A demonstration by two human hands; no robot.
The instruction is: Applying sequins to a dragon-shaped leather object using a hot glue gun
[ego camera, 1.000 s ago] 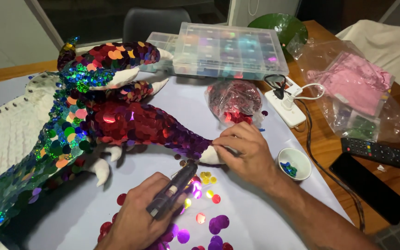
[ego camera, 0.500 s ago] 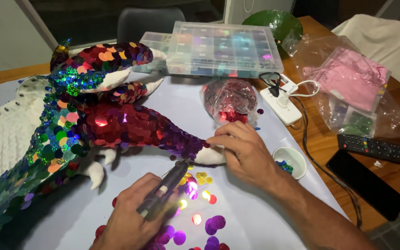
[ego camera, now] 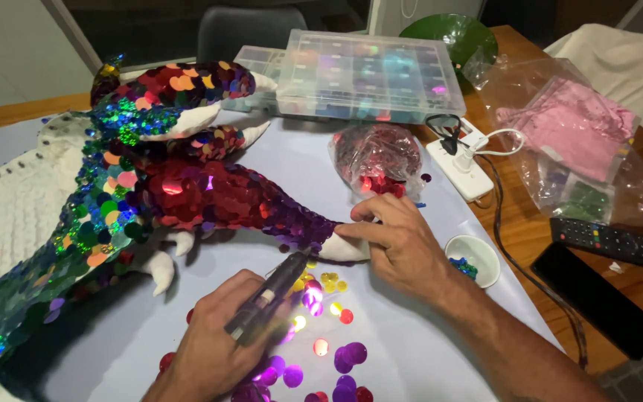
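Change: the left hand point(ego camera: 213, 350) with the dark glue pen point(ego camera: 269, 294) is now closer to the white tip point(ego camera: 345, 249) than one second ago; the right hand point(ego camera: 400, 242) stays on that tip.
Left fingers: closed around the glue pen, which lies across the palm.
Right fingers: pinched together on the white tip and pressing it on the desk point(ego camera: 411, 357).
Pen direction: its long axis runs diagonally, the nose pointing up and right to the tip's edge.
Dragon figure point(ego camera: 150, 179): it lies on the desk, left of the hands; the red limb reaches right to the white tip.
Dragon look: white body covered with shiny red, green, blue and orange sequins.
Loose sequins point(ego camera: 329, 353): purple, red and yellow, scattered between the hands.
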